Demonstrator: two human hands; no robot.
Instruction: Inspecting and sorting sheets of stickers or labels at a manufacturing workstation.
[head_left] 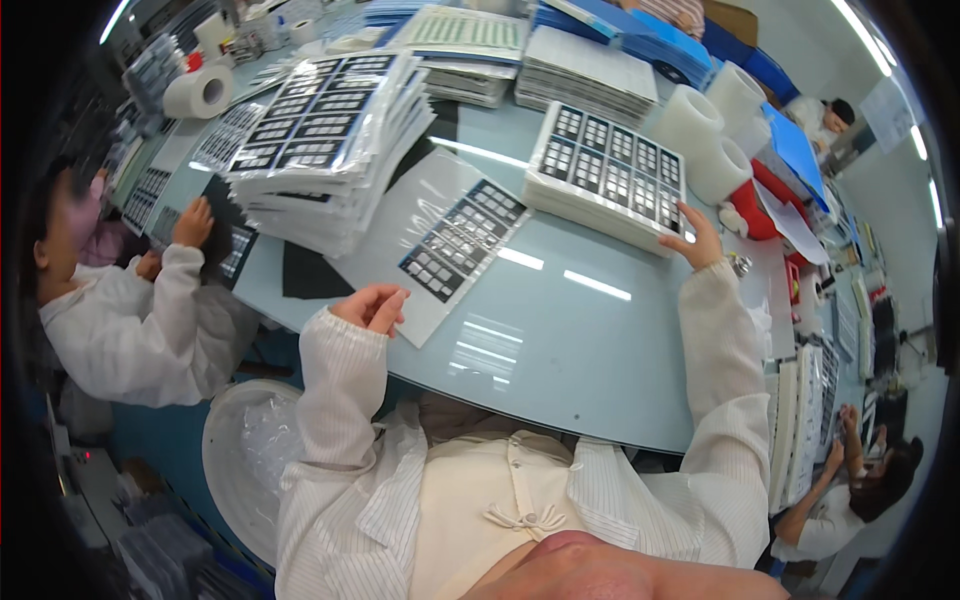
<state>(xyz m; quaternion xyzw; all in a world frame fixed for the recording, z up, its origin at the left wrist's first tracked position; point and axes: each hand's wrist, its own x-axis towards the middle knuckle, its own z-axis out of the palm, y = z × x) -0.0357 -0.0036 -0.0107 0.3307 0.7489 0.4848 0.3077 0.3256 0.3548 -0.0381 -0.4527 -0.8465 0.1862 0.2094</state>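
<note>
The left hand [370, 307], left of the frame's middle, has its fingers loosely curled with the tips drawn near the thumb; I cannot tell whether anything is pinched between them. The right hand [699, 240], right of centre, has thumb and forefinger spread apart at the near right corner of a white-edged stack [610, 165], touching it; whether they grip the edge cannot be told. The stack's top shows dark panels with rows of pale squares. Just beside the left hand, a dark printed sheet [465, 240] with similar squares lies slantwise at the centre of the frame, with clear plastic [385, 215] spreading from it toward the upper left. Beyond that, in the upper left, a tall, uneven pile of plastic-covered sheets [310, 120] stands near a black mat [310, 270]. All these are on a pale, glossy table [560, 340]. Farther out, thick white rolls [690, 120] and a red container [765, 212] stand at upper right, with blue folders [655, 42] at the top. At lower left is a white bin [212, 450] holding clear plastic; above it, at the left, sits a co-worker [150, 330] in white.
</note>
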